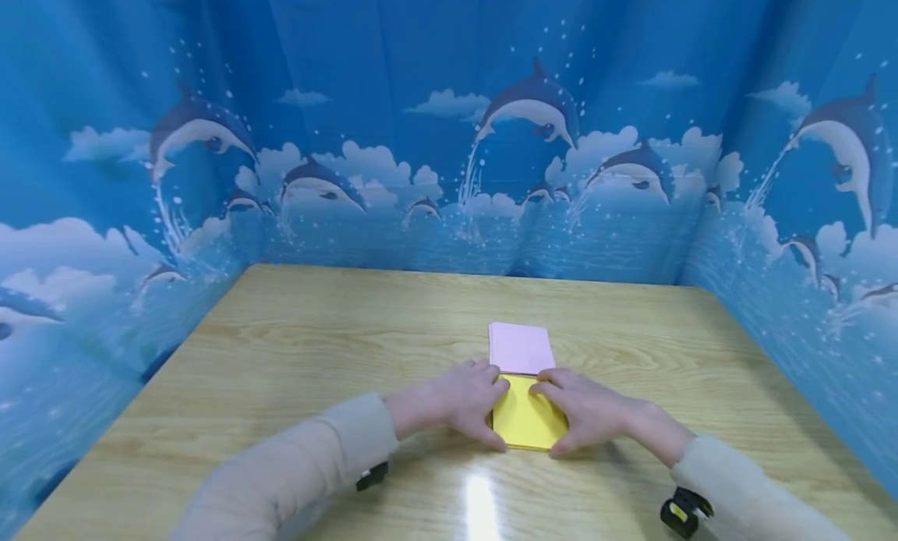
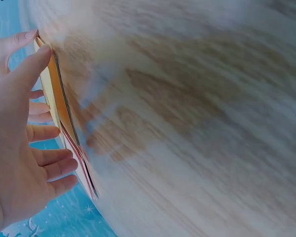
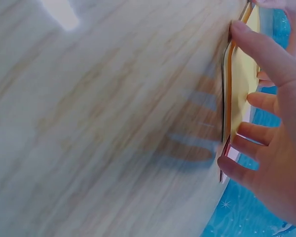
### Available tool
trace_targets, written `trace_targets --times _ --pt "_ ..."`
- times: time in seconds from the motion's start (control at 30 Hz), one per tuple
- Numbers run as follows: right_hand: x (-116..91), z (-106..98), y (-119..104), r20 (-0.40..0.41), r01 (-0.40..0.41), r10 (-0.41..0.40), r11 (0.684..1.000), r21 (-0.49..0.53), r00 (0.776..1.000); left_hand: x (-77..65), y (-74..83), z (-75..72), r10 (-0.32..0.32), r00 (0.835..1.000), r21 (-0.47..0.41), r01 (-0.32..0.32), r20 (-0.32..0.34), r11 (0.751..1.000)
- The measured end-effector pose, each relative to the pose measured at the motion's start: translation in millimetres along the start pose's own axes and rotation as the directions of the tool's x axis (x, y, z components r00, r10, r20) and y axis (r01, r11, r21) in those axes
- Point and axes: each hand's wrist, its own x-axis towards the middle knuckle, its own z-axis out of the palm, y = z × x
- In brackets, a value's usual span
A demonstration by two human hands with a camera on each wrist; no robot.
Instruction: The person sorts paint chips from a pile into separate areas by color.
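Observation:
A square yellow stack of thin sheets (image 1: 526, 420) lies on the table between both hands. Its side shows orange and dark layers in the left wrist view. My left hand (image 1: 471, 401) is at its left side, thumb at the near left corner and fingers spread along the edge. At the right side is my right hand (image 1: 588, 407), thumb by the near right corner, with a fingertip over the yellow top. Both hands' fingers are only loosely bent. Just beyond the yellow stack lies a pink stack of sheets (image 1: 521, 348), its near edge adjoining the yellow one.
The wood-grain table (image 1: 337, 323) extends around the stacks. A blue curtain (image 1: 421, 73) printed with dolphins and clouds encloses its back and sides. Dark wrist devices show under the left sleeve (image 1: 372, 428) and the right sleeve (image 1: 730, 479).

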Motion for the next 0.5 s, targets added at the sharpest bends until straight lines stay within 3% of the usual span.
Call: trace_targets --times 0.5 --pt "-3.1 4.8 4.4 0.021 -0.005 0.004 0.999 0.034 1.000 -2.4 0.6 2.8 -0.011 1.000 -0.049 0.013 0.027 0.999"
